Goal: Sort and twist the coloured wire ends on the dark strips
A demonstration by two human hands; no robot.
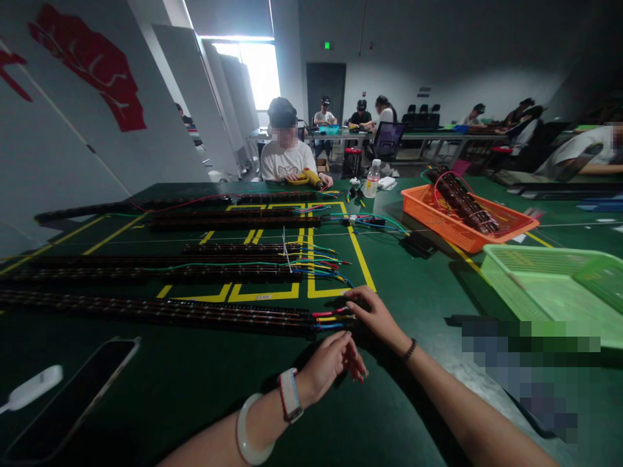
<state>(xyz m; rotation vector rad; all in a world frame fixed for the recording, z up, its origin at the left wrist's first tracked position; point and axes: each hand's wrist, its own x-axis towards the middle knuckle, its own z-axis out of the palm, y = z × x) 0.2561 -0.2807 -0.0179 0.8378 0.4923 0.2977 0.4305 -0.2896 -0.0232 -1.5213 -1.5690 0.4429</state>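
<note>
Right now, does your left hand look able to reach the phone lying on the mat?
Probably yes: only bare green mat lies between the left hand and the phone, with nothing blocking.

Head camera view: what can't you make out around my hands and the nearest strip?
All in the head view:
- Right hand: its fingertips reach the coloured wires at the end of the nearest strip; whether they pinch one is too small to tell.
- Left hand: curled fingers hide the palm, so anything held is unseen.
- Nearest strip: the left edge cuts off its far end.
- Below the green basket: a blurred patch hides the table.
</note>
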